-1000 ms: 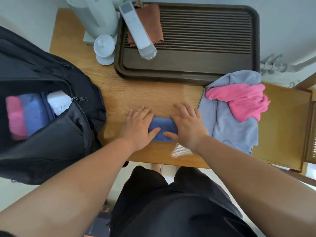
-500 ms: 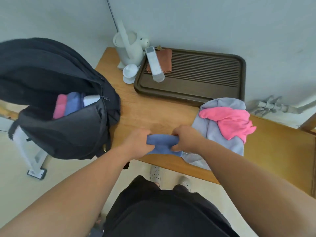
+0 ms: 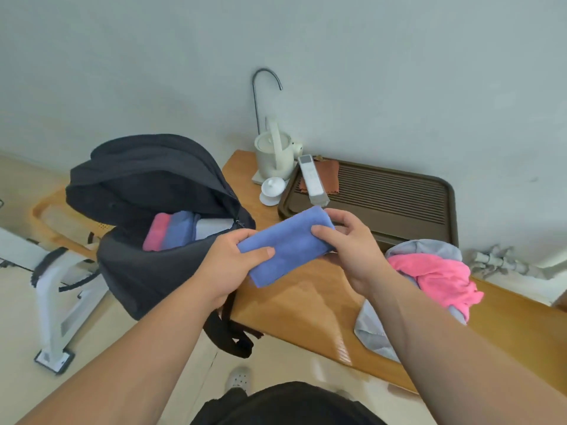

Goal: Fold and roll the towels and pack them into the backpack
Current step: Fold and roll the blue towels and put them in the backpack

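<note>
Black backpack (image 3: 147, 179) open at the wooden table's (image 3: 300, 302) left edge; pink roll (image 3: 156, 234), blue roll (image 3: 181, 230) and white roll (image 3: 211, 227) inside. Folded blue towel (image 3: 291, 245) is in the air beside its mouth. Left hand (image 3: 227, 268) clamps one end, thumb on top; right hand (image 3: 352, 250) pinches the other. Grey towel (image 3: 371, 329) and pink towel (image 3: 435, 277) heaped at front edge, brown tray (image 3: 399, 194) at back.

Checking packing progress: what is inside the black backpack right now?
In the open backpack, a pink towel, a blue towel and a white towel sit side by side. Their lower parts and anything beneath are hidden by the bag's front wall.
</note>
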The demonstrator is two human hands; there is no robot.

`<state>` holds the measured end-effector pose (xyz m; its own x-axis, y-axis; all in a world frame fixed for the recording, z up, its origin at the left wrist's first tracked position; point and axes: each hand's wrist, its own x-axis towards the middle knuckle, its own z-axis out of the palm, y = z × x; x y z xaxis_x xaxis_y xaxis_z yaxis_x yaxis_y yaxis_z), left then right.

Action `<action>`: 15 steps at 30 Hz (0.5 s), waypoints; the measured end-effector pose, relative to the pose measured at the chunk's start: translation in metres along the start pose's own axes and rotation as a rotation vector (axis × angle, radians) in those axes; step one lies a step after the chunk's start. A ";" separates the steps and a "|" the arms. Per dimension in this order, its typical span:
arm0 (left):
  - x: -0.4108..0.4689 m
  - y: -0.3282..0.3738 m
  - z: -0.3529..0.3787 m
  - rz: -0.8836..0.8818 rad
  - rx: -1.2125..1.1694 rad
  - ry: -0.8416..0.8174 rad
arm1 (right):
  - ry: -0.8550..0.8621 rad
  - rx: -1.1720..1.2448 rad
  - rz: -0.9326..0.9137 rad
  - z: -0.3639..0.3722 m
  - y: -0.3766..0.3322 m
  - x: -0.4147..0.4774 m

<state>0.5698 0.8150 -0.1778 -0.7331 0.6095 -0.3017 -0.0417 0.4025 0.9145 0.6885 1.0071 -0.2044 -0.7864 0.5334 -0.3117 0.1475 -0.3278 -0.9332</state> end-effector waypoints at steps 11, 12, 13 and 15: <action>0.035 -0.003 -0.139 0.114 -0.189 -0.118 | 0.109 0.480 0.055 0.182 -0.004 0.009; 0.038 -0.009 -0.151 0.114 -0.148 -0.137 | 0.168 0.461 0.059 0.195 -0.003 0.011; 0.042 -0.016 -0.162 0.123 -0.080 -0.157 | 0.219 0.419 0.065 0.206 -0.002 0.011; 0.048 -0.032 -0.179 0.154 0.037 -0.182 | 0.300 0.306 0.085 0.222 0.001 0.012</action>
<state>0.4147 0.7090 -0.1731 -0.5945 0.7773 -0.2060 0.0889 0.3181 0.9439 0.5456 0.8402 -0.1690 -0.5636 0.6824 -0.4655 -0.0155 -0.5721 -0.8200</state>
